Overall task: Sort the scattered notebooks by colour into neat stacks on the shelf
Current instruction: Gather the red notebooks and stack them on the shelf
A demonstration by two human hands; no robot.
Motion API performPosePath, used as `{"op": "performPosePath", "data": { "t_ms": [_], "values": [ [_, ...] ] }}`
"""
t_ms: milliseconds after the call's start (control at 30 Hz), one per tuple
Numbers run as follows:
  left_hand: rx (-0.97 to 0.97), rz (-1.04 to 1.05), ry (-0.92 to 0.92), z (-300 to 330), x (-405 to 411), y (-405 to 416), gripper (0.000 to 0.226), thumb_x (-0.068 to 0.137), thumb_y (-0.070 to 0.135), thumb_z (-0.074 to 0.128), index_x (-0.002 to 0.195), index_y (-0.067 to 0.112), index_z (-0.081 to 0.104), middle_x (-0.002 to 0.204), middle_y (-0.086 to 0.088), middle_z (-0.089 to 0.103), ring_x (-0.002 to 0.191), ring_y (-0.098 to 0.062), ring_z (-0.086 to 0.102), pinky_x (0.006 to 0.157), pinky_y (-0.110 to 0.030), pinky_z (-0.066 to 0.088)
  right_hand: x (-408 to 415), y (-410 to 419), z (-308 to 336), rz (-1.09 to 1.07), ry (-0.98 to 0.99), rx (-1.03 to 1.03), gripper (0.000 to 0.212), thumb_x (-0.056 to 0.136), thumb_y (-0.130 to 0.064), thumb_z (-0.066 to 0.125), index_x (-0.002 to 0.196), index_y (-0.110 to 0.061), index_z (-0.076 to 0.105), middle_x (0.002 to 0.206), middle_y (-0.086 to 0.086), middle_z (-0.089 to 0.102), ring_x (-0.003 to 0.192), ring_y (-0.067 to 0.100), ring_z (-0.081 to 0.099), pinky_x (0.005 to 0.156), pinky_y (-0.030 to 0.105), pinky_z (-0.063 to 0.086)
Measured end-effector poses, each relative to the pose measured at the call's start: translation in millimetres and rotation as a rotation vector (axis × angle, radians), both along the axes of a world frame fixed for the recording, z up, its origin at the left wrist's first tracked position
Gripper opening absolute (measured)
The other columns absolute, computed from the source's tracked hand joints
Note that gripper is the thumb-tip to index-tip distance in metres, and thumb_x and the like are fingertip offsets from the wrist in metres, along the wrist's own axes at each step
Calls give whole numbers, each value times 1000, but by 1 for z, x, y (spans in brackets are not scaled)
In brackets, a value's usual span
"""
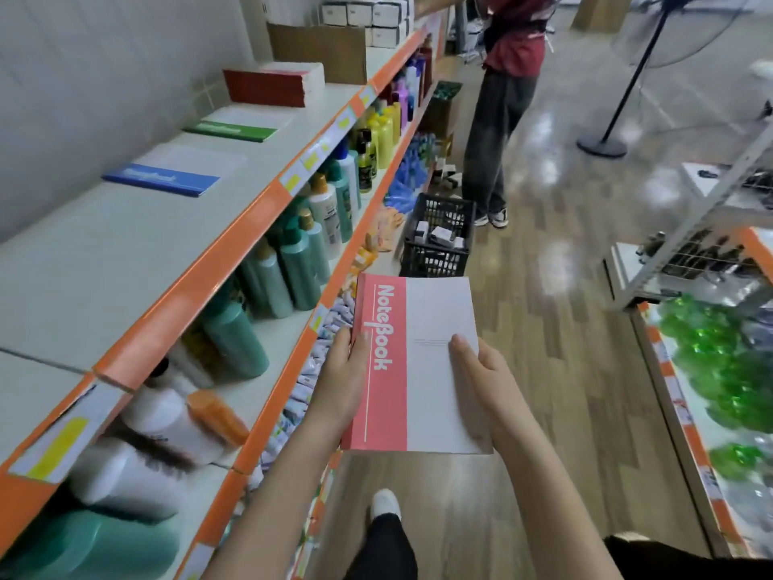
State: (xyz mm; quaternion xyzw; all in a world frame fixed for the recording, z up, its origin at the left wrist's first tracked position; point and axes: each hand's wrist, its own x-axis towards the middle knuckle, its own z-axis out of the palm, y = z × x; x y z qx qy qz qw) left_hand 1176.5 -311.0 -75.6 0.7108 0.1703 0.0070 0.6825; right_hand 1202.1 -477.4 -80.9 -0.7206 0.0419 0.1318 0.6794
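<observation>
I hold a pink and white notebook (422,362) in front of me over the aisle floor. My left hand (341,385) grips its pink spine edge, thumb on the cover. My right hand (487,380) holds the white side, thumb on top. On the top shelf (104,261) to my left lie a blue notebook stack (167,175), a green notebook stack (234,128) further on, and a thicker red stack (272,85) beyond that.
Bottles (293,261) fill the lower shelves. A black crate (439,240) sits on the floor ahead. Another person (502,119) stands further down the aisle, reaching to the shelf. A fan stand (606,140) and a wire rack (711,244) are on the right.
</observation>
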Motion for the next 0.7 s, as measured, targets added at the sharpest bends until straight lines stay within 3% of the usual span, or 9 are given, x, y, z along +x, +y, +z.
{"op": "performPosePath", "data": {
  "t_ms": [233,400,500,600,700],
  "values": [
    [13,-17,-22,0,117,9,25,101,32,41,120,23,54,101,-1,70,89,-17,69,79,-36,55,115,6,5,21,30,24,26,100,-33,42,106,-20,64,94,-7,74,86,12,71,64,18,53],
    [26,31,-33,1,186,24,19,101,28,41,106,24,58,92,3,69,77,-6,67,60,-14,49,188,20,10,54,16,44,27,100,-31,42,107,-16,64,96,-3,74,88,15,71,71,24,56],
    [13,53,-18,2,220,31,18,101,24,41,98,19,57,87,0,68,72,-7,65,62,-18,51,226,28,12,67,45,74,28,100,-29,42,108,-12,63,97,1,74,89,18,71,77,29,56],
    [0,93,-20,0,256,37,20,101,23,42,105,11,58,95,-9,68,82,-17,65,75,-30,51,268,35,10,98,47,65,27,100,-28,43,104,-14,65,93,-1,75,83,14,71,66,21,56],
    [12,146,-20,0,296,43,20,101,26,43,104,16,59,97,-7,70,90,-23,66,82,-38,50,318,42,11,128,31,33,26,99,-30,44,103,-16,66,96,0,74,86,14,71,74,27,55]
  ]
}}
